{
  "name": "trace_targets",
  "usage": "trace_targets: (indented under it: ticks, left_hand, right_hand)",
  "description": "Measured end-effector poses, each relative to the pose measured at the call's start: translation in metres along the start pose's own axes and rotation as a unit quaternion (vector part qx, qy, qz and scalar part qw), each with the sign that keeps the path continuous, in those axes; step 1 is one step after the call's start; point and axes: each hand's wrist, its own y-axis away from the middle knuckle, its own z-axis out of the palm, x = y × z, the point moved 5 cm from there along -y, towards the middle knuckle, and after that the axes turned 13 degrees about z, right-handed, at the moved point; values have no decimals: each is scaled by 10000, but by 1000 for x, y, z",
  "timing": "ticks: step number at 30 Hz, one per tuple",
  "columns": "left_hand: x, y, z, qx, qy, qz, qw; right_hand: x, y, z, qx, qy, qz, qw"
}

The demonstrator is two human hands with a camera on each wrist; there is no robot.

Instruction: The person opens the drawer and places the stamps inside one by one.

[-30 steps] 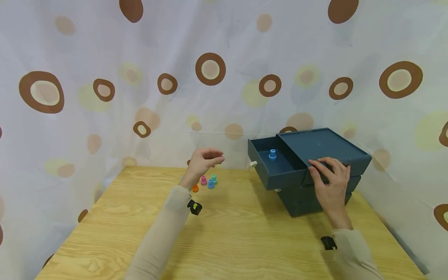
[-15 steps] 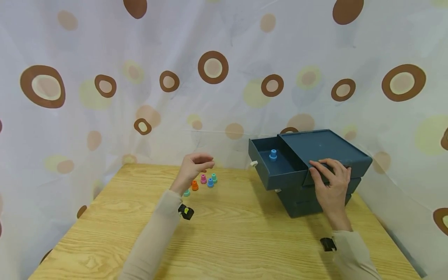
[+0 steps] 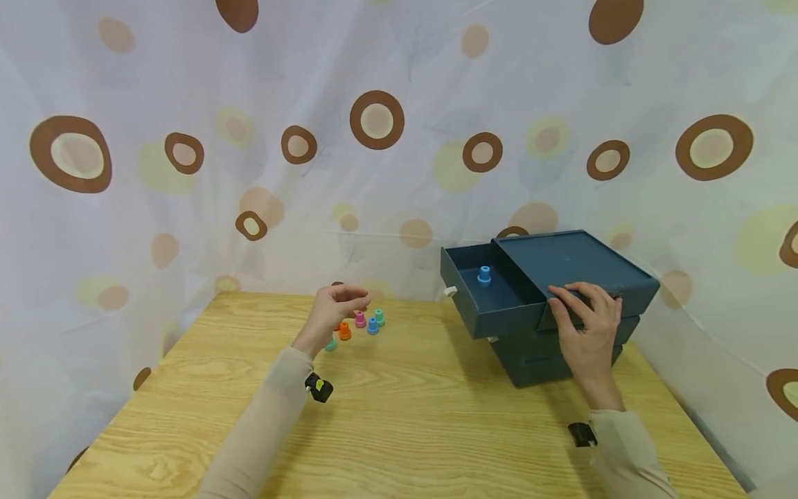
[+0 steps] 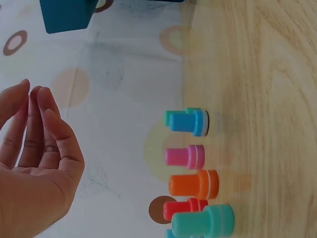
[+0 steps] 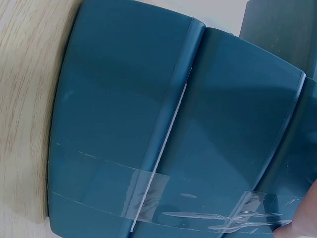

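Note:
My left hand (image 3: 333, 315) is in the air above the back of the table, its fingers loosely bent with nothing between them. Below it stand several small plastic toy stamps: an orange stamp (image 4: 193, 184), a pink stamp (image 4: 184, 157), a blue stamp (image 4: 189, 123), a red stamp (image 4: 184, 207) and a teal stamp (image 4: 204, 221). At the right, my right hand (image 3: 589, 336) rests on the side and top edge of a dark blue drawer box (image 3: 573, 263). Its top drawer (image 3: 508, 319) is pulled out to the left, and a light blue stamp (image 3: 484, 276) stands inside.
The wooden table (image 3: 399, 416) runs back to a patterned curtain (image 3: 399, 194). Lower drawers sit beneath the pulled-out one. Clear tape (image 5: 148, 193) runs across the side of the drawer box. A white tab (image 3: 450, 292) sticks out from the drawer front.
My left hand has moved left and slightly down, away from the drawer and nearer the stamps. My right hand has stayed on the drawer box.

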Motion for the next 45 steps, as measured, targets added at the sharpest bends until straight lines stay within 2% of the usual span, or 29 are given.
trace_targets:
  ticks: [4, 8, 16, 21, 31, 42, 45]
  left_hand:
    - [-8, 4, -8, -65, -258, -147, 9995]
    - [-18, 8, -16, -160, -467, -435, 9978]
    - [-34, 19, -33, -61, -513, -813, 9954]
    - [-41, 24, -43, -45, -661, -846, 9942]
    - [-52, 29, -56, -155, -650, -785, 9947]
    - [-59, 32, -65, -61, -926, -1042, 9902]
    - [-62, 35, -64, -174, -999, -1206, 9875]
  right_hand:
    - [-1, -1, 0, -10, -6, -3, 10000]
    - [-2, 0, -1, -31, 15, 18, 10000]
    - [-3, 1, -1, -65, 11, 36, 10000]
    - [-3, 1, -1, -86, 2, 46, 10000]
    - [-3, 1, 0, -130, 38, 57, 9999]
    - [0, 1, 0, -222, 119, 106, 9996]
    - [1, 1, 0, -226, 162, 105, 9996]
